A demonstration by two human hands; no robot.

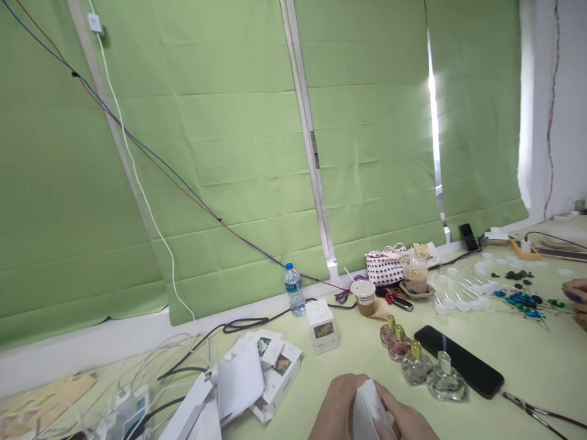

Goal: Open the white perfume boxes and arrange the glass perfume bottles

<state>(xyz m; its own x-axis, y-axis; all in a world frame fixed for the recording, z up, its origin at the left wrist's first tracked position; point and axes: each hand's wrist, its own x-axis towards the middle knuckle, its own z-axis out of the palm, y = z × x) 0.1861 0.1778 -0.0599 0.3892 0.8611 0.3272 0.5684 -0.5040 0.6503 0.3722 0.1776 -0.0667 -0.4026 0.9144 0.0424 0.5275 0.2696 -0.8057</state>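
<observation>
Both my hands meet at the bottom edge of the view around a small white carton [369,406]. My left hand [337,406] wraps its left side and my right hand [406,421] holds its right side with the thumb on top. Just beyond them stands a row of several small glass perfume bottles [415,360] with gold or clear caps. An upright white box [322,326] with a picture on its front stands a little farther back. A heap of similar white boxes [266,373] lies to the left.
A black phone [461,360] lies right of the bottles, and metal tongs [536,412] at the lower right. A water bottle [294,290], a lidded cup [364,295], a patterned pouch [387,267], plastic caps and beads sit farther back. Cables trail left. Another person's hand [578,296] shows at the right edge.
</observation>
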